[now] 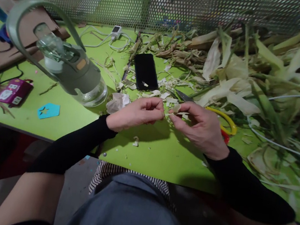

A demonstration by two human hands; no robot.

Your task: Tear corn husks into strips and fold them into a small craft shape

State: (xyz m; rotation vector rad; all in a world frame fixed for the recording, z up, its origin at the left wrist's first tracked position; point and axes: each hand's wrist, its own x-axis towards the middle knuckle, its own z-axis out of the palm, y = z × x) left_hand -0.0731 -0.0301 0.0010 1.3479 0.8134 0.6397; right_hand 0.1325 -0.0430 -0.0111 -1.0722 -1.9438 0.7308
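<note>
Over the green table (143, 158), both my hands meet with their fingertips pinched close together. My right hand (201, 125) grips a small pale strip of corn husk (178, 111) between thumb and fingers. My left hand (140, 114) is closed in a pinch at the strip's left end; what lies between its fingertips is too small to make out. Partly behind my right hand lie scissors (227, 119) with yellow and red handles. Cut husk scraps (173, 97) are scattered just beyond my fingers, beside a black phone (146, 71).
A large heap of corn husks (236, 76) covers the right side, with a white cable crossing it. At left stand a green water bottle (75, 68) and a purple box (14, 92). A blue paper piece (48, 111) lies nearby. Perforated metal mesh (120, 2) closes the back.
</note>
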